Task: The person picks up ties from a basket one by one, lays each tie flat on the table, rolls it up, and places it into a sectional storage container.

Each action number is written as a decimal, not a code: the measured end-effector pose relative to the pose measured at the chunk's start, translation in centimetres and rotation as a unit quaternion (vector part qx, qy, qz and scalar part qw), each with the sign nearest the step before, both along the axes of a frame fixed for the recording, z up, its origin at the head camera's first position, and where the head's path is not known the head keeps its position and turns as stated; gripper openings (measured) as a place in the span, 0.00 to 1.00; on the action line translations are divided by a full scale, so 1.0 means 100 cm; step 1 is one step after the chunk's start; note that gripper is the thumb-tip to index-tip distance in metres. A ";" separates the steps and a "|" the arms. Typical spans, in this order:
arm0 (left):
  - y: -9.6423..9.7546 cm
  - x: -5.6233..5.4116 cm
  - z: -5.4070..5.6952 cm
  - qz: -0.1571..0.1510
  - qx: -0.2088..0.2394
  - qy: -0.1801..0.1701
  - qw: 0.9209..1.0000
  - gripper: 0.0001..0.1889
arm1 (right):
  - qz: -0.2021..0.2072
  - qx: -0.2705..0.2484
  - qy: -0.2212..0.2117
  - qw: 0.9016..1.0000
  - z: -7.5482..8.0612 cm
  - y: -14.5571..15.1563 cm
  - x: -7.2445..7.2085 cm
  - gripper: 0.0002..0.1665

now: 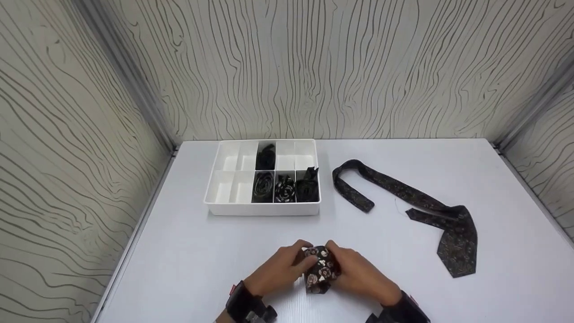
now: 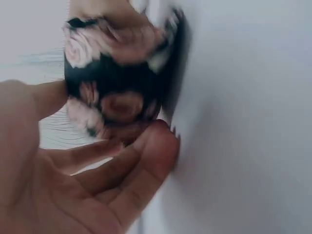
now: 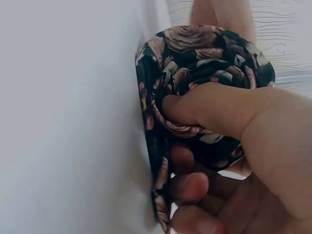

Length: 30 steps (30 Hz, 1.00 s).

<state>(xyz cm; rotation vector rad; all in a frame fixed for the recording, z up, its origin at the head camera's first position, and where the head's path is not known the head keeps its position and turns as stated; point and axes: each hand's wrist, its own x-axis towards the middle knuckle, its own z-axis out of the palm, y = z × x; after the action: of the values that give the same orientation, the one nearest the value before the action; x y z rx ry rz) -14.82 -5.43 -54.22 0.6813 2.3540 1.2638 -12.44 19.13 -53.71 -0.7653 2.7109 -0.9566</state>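
Between both hands, near the front of the table, is a black floral necktie (image 1: 321,268) wound into a roll, with pink roses on it. My left hand (image 1: 281,268) holds the roll from the left, its thumb and fingers about the edge in the left wrist view. From the right, my right hand (image 1: 358,274) grips it; the thumb (image 3: 209,107) presses into the coil's side and the fingers curl below. A short flat end of the tie (image 3: 161,195) sticks out past the roll, beside the right fingertips.
A white divided box (image 1: 264,209) stands behind the hands. Several dark rolled ties, one of them a patterned roll (image 1: 285,189), sit in its compartments; others show bare floors. A dark patterned necktie (image 1: 399,187) lies loosely bent on the table's right side. Wood-grain panels (image 1: 309,67) enclose the table.
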 end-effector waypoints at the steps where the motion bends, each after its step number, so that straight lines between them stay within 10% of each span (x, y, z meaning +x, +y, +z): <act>1: 0.001 0.000 -0.001 -0.001 0.017 -0.012 1.000 0.28 | -0.001 -0.003 0.005 1.000 0.000 0.000 -0.001 0.27; 10: 0.007 -0.002 -0.002 0.040 0.144 -0.094 0.984 0.31 | -0.027 -0.040 0.117 0.992 0.002 -0.007 -0.005 0.30; 15: 0.011 -0.007 -0.001 0.068 0.164 -0.054 0.983 0.35 | -0.031 -0.057 0.171 0.983 0.002 -0.012 -0.010 0.36; 23: 0.010 -0.015 -0.002 0.101 0.141 0.013 0.985 0.34 | -0.034 -0.067 0.112 0.991 0.001 -0.007 -0.014 0.64; 30: 0.009 -0.016 -0.002 0.081 0.132 0.026 0.988 0.33 | -0.055 -0.112 0.024 0.992 -0.004 -0.006 -0.023 0.39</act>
<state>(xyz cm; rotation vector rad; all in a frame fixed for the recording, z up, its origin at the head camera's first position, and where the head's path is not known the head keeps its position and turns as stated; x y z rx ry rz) -16.43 -4.49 -54.37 0.6170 2.3472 1.6685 -14.70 18.51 -54.06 -0.6896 2.7433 -1.2998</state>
